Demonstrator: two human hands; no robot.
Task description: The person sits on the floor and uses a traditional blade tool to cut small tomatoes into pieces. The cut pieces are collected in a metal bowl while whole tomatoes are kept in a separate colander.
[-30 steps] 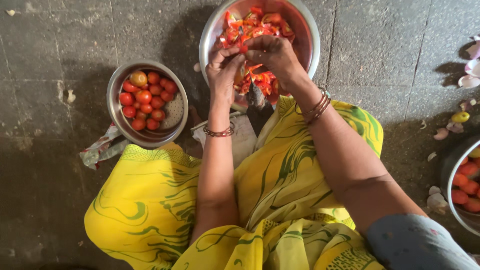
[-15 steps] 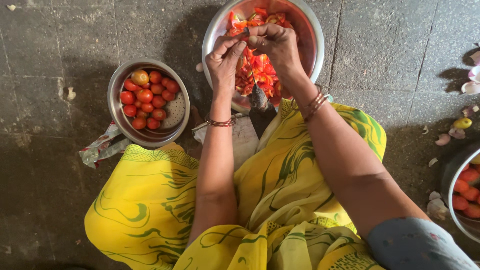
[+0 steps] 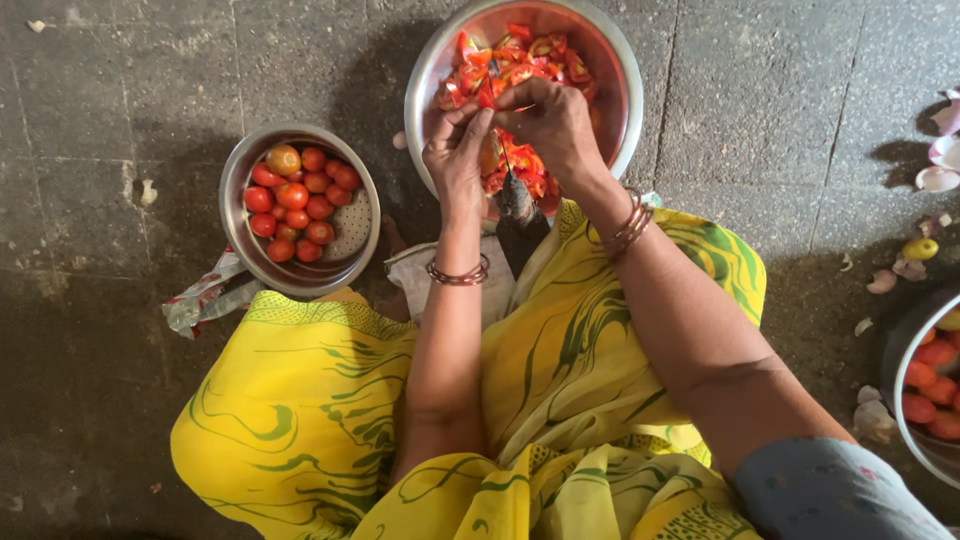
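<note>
Both hands meet over the near rim of the big steel bowl [image 3: 612, 60], at about 12 o'clock from the person's lap. The left hand [image 3: 458, 150] and the right hand [image 3: 552, 122] each pinch one side of a tomato piece [image 3: 486, 95], fingers clenched on it from 9 o'clock and 3 o'clock, and they push it against a fixed upright blade [image 3: 503, 150] that rises from a dark base [image 3: 517, 200] on the floor between the knees. To do this cut well, I judge the piece should be held by its outer edges with fingertips kept well to either side of the edge, pressed steadily along the blade rather than sideways, and let go only over the bowl so the halves fall among the cut tomato pieces [image 3: 520, 50] already there. The blade's long axis runs from 6 o'clock, at its base, toward 12 o'clock, with the tip pointing away from the person over the bowl; the piece is too hidden by fingers to tell how its own long side lies. At 9 o'clock sits a smaller steel colander bowl [image 3: 240, 240] of whole tomatoes [image 3: 295, 195], well apart from the hands, on the stone floor [image 3: 120, 120]. Another bowl [image 3: 900, 400] of tomatoes shows at 4 o'clock, with peelings [image 3: 935, 180] scattered beyond it.
</note>
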